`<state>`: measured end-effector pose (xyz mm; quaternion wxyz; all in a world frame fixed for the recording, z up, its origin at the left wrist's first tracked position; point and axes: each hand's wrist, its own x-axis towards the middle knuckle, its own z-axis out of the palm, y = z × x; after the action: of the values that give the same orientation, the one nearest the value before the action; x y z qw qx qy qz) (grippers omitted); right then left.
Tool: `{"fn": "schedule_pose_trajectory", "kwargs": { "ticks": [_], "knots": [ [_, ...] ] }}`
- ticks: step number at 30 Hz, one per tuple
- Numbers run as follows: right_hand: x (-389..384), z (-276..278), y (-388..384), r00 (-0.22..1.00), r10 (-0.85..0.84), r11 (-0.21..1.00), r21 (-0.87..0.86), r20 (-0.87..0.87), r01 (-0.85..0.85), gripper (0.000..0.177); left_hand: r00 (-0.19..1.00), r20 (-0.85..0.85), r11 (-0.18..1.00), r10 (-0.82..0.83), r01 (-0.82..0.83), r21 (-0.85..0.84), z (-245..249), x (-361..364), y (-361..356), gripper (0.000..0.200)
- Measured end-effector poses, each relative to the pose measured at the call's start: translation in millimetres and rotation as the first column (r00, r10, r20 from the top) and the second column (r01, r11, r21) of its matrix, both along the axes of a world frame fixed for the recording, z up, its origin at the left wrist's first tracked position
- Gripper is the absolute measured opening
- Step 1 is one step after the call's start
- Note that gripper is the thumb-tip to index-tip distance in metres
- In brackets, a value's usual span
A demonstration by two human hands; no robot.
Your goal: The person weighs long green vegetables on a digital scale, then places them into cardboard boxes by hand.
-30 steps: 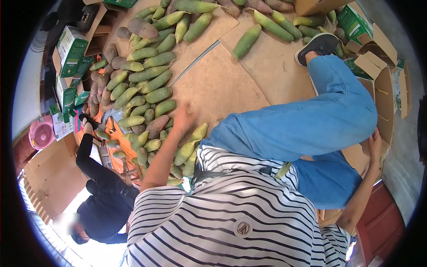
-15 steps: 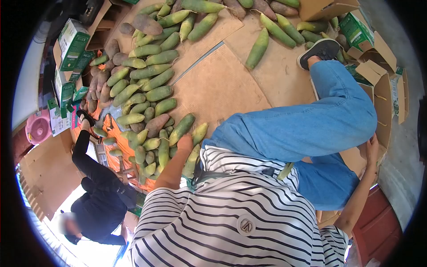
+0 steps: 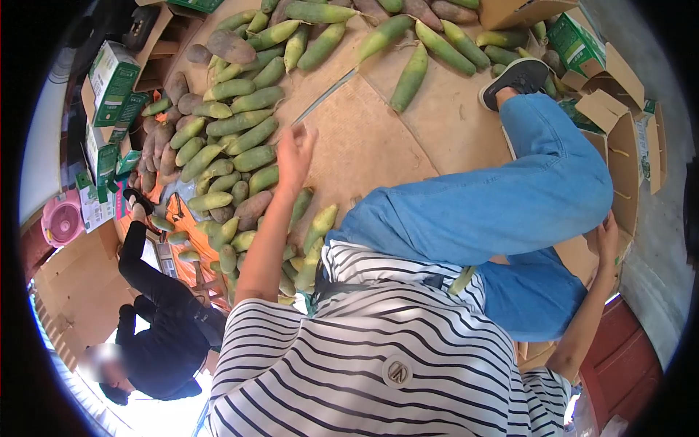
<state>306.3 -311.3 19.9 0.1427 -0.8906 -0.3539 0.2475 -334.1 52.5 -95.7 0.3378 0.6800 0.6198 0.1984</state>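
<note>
My left hand (image 3: 295,156) is raised over the cardboard sheet (image 3: 364,138), beside the right edge of a pile of green radishes (image 3: 244,122). Its fingers are apart and nothing is in it. Beneath that forearm, more radishes are partly hidden; one green radish (image 3: 318,224) shows just to its right. At the top, another green radish (image 3: 384,38) with a pale tip lies slanted on the cardboard near several others. My right hand (image 3: 603,239) is at my bent knee, against the blue jeans, with its fingers partly hidden and no object visible in it.
Open cardboard boxes (image 3: 622,149) stand to the right of my leg. Green printed boxes (image 3: 113,84) are stacked at the left above a pink fan (image 3: 62,218). A person in dark clothes (image 3: 164,328) is at the lower left, near an orange sheet (image 3: 186,226).
My left hand has left the radish pile and moved up over the cardboard, now empty. A green radish lies at the top where none lay before. My right hand stays at my knee.
</note>
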Motion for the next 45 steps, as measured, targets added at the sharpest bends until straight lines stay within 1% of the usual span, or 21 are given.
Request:
{"fn": "schedule_pose_trajectory", "kwargs": {
  "ticks": [1, 3, 5, 7, 10, 13, 16, 18, 20, 22, 23, 25, 26, 28, 29, 30, 32, 35, 38, 42, 45],
  "knots": [
    [2, -3, -2, 1.0, 0.0, 1.0, 0.024, -0.02, 0.001, 0.04, 0.985, -0.139, 0.989, -0.099, 0.082, -0.12, -26, -24, -22, 0.042],
    [1, -2, 0, 0.998, -0.009, 0.999, 0.039, -0.057, 0.011, 0.04, 0.833, -0.359, 0.869, -0.42, 0.255, -0.424, -78, -72, -79, 0.048],
    [2, -2, -2, 0.996, -0.033, 0.999, 0.032, -0.086, 0.036, 0.041, 0.67, -0.397, 0.686, -0.627, 0.233, -0.689, -98, -88, -125, 0.053],
    [5, -5, -4, 0.991, -0.069, 0.997, 0.016, -0.113, 0.071, 0.041, 0.632, -0.439, 0.636, -0.638, 0.111, -0.764, -113, -97, -161, 0.058],
    [-3, -2, -2, 0.986, -0.073, 0.996, 0.046, -0.151, 0.081, 0.041, 0.634, -0.561, 0.667, -0.532, -0.095, -0.739, -127, -90, -175, 0.061],
    [-5, 2, 1, 0.996, -0.068, 0.997, -0.05, -0.063, 0.065, 0.04, 0.666, -0.511, 0.66, -0.544, -0.036, -0.75, -123, -89, -167, 0.056],
    [-4, -2, 0, 0.998, -0.044, 0.999, -0.011, -0.036, 0.044, 0.04, 0.806, -0.409, 0.817, -0.428, 0.151, -0.557, -116, -78, -139, 0.054],
    [-10, 0, 4, 0.988, -0.095, 0.995, 0.027, -0.119, 0.099, 0.04, 0.929, -0.212, 0.895, -0.304, 0.202, -0.397, -83, -38, -93, 0.052],
    [-11, 2, 7, 0.986, -0.097, 0.995, 0.024, -0.133, 0.101, 0.039, 0.979, 0.001, 0.959, -0.205, 0.201, -0.202, -47, 9, -46, 0.055],
    [-8, 4, 3, 0.995, -0.056, 0.998, -0.029, -0.081, 0.053, 0.036, 0.993, 0.07, 0.996, -0.093, 0.094, -0.007, -25, 33, -7, 0.055],
    [-8, 2, 1, 0.989, -0.079, 0.997, 0.004, -0.122, 0.08, 0.035, 0.993, 0.113, 0.995, -0.045, 0.034, 0.092, -20, 41, 3, 0.056],
    [-6, -4, -3, 0.971, -0.123, 0.987, 0.079, -0.207, 0.142, 0.032, 0.987, -0.13, 0.99, -0.092, 0.105, 0.092, -44, 11, 0, 0.058],
    [-7, -3, 0, 0.979, -0.118, 0.988, 0.081, -0.167, 0.133, 0.031, 0.962, -0.248, 0.986, -0.116, 0.141, 0.087, -65, -15, -6, 0.059],
    [-21, 5, 10, 0.99, -0.11, 0.991, 0.063, -0.086, 0.116, 0.029, 0.816, -0.492, 0.949, -0.303, 0.212, -0.232, -116, -87, -45, 0.061],
    [-27, 9, 15, 0.989, -0.126, 0.99, 0.052, -0.077, 0.13, 0.028, 0.724, -0.544, 0.844, -0.424, 0.098, -0.527, -107, -100, -57, 0.062],
    [-34, 13, 21, 0.988, -0.139, 0.989, 0.039, -0.069, 0.142, 0.028, 0.677, -0.513, 0.741, -0.528, 0.071, -0.668, -146, -149, -81, 0.063],
    [-34, 16, 21, 0.99, -0.129, 0.991, 0.037, -0.06, 0.131, 0.027, 0.547, -0.636, 0.688, -0.544, -0.142, -0.711, -138, -169, -115, 0.065],
    [-31, 11, 17, 0.993, -0.091, 0.993, 0.068, -0.071, 0.096, 0.026, 0.493, -0.755, 0.811, -0.433, -0.153, -0.565, -114, -144, -131, 0.066],
    [-27, 10, 16, 0.993, -0.104, 0.992, 0.061, -0.063, 0.107, 0.027, 0.686, -0.603, 0.753, -0.408, -0.121, -0.647, -104, -117, -117, 0.064],
    [-25, 9, 14, 0.995, -0.102, 0.994, 0.034, -0.023, 0.103, 0.029, 0.832, -0.439, 0.846, -0.34, 0.067, -0.529, -91, -35, -72, 0.061],
    [-27, 11, 16, 0.996, -0.085, 0.996, 0.033, -0.028, 0.086, 0.03, 0.971, -0.15, 0.969, -0.184, 0.153, -0.194, -56, 37, -23, 0.055]
  ]
}}
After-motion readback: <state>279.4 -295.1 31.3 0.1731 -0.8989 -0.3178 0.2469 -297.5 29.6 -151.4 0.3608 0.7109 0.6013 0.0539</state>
